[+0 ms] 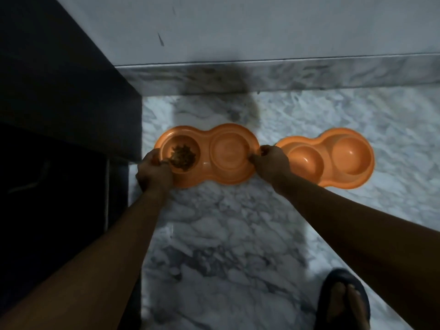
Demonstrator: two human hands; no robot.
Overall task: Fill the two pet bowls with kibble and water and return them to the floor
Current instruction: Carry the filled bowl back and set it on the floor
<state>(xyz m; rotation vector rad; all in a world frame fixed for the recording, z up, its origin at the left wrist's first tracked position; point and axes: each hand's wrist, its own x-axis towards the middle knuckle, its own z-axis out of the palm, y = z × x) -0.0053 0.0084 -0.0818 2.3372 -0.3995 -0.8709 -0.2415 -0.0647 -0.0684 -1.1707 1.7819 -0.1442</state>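
An orange double pet bowl lies low over the marble floor, and I cannot tell whether it touches the floor. Its left well holds brown kibble; its right well looks empty or holds clear water, I cannot tell which. My left hand grips its left rim and my right hand grips its right rim. A second orange double bowl sits on the floor just to the right, both wells looking empty.
A dark cabinet stands on the left, close to the held bowl. A marble skirting and pale wall run behind the bowls. My foot in a dark sandal is at the lower right on the marble floor.
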